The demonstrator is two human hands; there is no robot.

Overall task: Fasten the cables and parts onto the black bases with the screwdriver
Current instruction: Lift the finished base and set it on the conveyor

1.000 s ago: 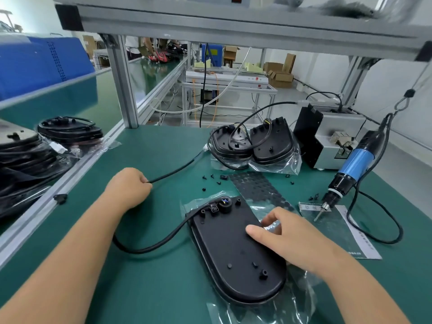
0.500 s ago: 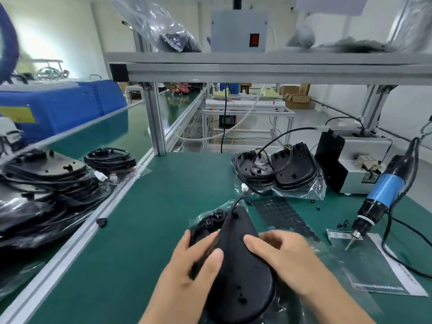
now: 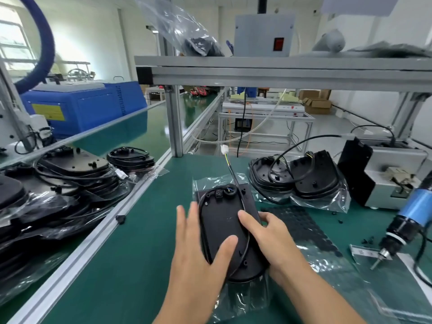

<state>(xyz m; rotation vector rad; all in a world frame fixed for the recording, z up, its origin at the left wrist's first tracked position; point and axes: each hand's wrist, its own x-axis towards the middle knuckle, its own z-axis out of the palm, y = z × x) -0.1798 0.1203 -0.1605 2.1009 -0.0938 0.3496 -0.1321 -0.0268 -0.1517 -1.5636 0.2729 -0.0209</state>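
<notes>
Head view: green-matted workbench [image 3: 149, 253], finished stacks bagged at left. Oval black plastic base [image 3: 222, 228] lifted near-edge up, likely for carrying off. Left hand [image 3: 198, 249] cradles its left rim, thumb across the face; right hand [image 3: 273, 237] grips the right rim. Thin black cable [image 3: 244, 226] looped round it. Blue-bodied electric screwdriver [image 3: 406, 220] hangs idle at right.

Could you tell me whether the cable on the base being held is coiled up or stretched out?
Coiled: the cable loops around the black base rim, its white connector sticking up beyond it.
</notes>
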